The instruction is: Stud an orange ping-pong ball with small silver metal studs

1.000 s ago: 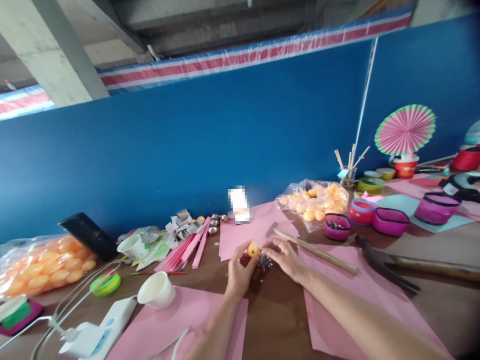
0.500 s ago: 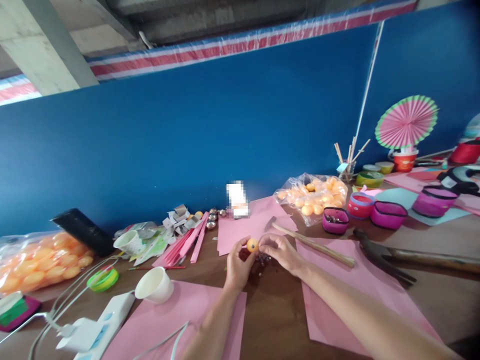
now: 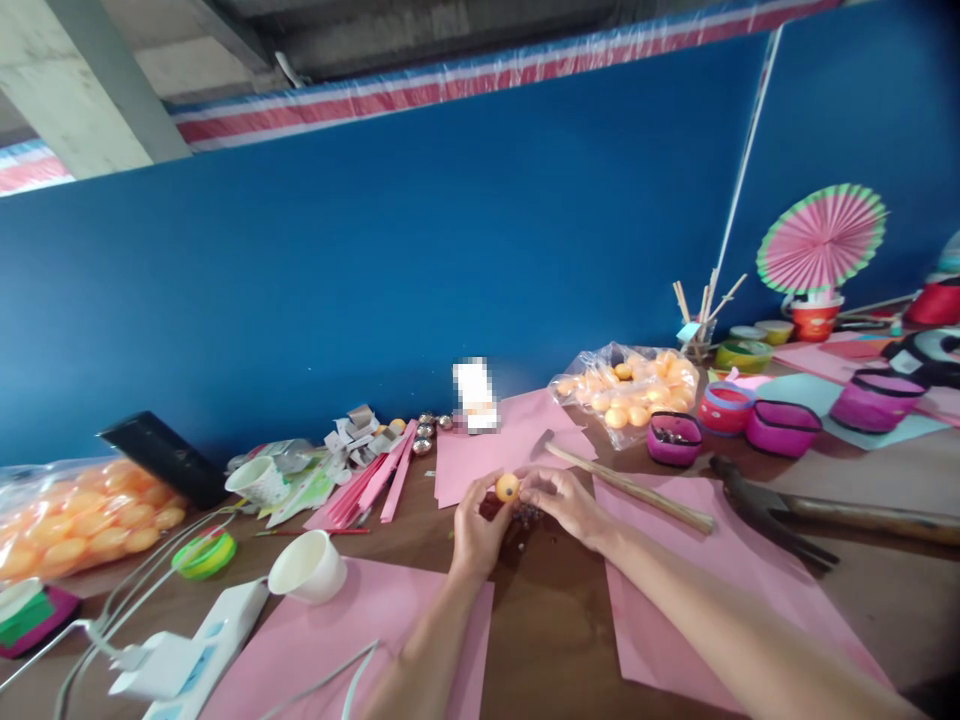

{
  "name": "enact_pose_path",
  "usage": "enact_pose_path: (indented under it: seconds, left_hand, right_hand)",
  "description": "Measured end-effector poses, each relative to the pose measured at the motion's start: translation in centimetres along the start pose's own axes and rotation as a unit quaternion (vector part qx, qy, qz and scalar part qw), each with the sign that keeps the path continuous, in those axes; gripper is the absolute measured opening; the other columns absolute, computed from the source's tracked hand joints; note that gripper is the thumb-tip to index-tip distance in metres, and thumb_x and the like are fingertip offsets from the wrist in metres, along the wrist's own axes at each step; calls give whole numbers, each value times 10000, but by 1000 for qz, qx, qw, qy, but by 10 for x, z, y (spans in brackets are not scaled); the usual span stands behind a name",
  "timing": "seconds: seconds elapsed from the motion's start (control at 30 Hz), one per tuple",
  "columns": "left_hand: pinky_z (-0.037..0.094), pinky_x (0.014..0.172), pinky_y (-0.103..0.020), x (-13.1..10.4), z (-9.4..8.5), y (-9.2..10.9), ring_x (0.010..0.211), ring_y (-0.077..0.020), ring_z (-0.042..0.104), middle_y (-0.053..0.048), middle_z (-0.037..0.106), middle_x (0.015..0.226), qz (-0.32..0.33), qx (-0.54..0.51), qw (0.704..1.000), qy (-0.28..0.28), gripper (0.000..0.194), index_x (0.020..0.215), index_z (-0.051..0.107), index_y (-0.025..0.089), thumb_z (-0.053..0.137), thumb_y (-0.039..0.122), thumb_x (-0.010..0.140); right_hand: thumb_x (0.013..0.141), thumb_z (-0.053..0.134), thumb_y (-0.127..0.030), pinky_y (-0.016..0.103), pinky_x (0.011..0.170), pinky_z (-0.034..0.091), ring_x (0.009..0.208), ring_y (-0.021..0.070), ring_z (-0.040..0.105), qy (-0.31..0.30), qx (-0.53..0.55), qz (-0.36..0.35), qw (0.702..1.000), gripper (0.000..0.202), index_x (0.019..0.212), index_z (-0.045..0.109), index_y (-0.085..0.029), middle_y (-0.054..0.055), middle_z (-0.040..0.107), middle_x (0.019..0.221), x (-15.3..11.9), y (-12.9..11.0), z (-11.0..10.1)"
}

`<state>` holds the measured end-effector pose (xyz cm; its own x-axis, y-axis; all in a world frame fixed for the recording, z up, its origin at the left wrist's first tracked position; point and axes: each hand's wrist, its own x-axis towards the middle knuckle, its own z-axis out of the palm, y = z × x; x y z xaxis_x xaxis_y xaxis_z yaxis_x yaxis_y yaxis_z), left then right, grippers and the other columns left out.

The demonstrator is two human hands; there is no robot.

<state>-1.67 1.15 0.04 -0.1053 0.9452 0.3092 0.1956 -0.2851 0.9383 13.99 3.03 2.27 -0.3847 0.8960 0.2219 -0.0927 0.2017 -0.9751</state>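
An orange ball (image 3: 508,488), like a table tennis ball, with a dark spot on its front, is pinched between the thumb and fingers of my left hand (image 3: 478,530). My right hand (image 3: 564,505) meets the ball's right side with its fingers bent and pressed together. Whether those fingers grip the ball or some tiny piece is too small to tell. Under the hands, small dark shiny bits (image 3: 527,520) lie on the brown table (image 3: 551,620), partly covered by the fingers.
A small hammer (image 3: 630,485) and a claw hammer (image 3: 780,510) lie at right. Behind are a bag of orange balls (image 3: 637,390), purple containers (image 3: 675,440) and metal balls (image 3: 424,432). At left are a white cup (image 3: 307,568), pink strips (image 3: 379,480) and a power strip (image 3: 214,645).
Both hands stay around the orange ball, almost unmoved. The camera view has shifted slightly.
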Motion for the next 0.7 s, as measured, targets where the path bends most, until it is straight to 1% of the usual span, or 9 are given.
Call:
enact_pose_path:
  seconds: [0.2, 0.4, 0.53, 0.7]
  left_hand:
    - [490, 705, -275, 0, 1, -1, 780, -161, 591, -67, 596, 956, 20, 4, 1000, -1, 446, 1063, 567, 192, 663, 303, 643]
    - [492, 726, -284, 1, 1, -3, 783, -162, 589, -69, 595, 951, 14, -5, 1000, 2, 446, 1067, 568, 191, 662, 291, 643]
    - [496, 710, -280, 1, 1, -2, 774, -158, 591, -70, 590, 966, 12, -7, 1000, -2, 444, 1070, 565, 192, 657, 294, 647]
    - [495, 704, -276, 0, 1, 2, 759, -154, 590, -65, 597, 948, 16, 6, 1000, 5, 438, 1059, 576, 191, 660, 299, 642]
  right_hand:
    - [719, 586, -393, 294, 780, 418, 908, 190, 535, -1, 2, -8, 1000, 237, 751, 619, -161, 62, 556, 1055, 1, 6, 0]
    - [695, 600, -417, 288, 752, 428, 864, 182, 547, 4, -7, 5, 1000, 255, 741, 629, -168, 52, 565, 1047, 1, 3, 1]
    - [711, 585, -417, 284, 740, 430, 843, 178, 554, -4, -12, 5, 1000, 258, 766, 632, -170, 54, 574, 1042, 1, 1, 0]
    - [721, 579, -410, 296, 740, 435, 855, 190, 558, -4, -14, 8, 1000, 265, 841, 632, -179, 52, 616, 936, 1, 2, 0]
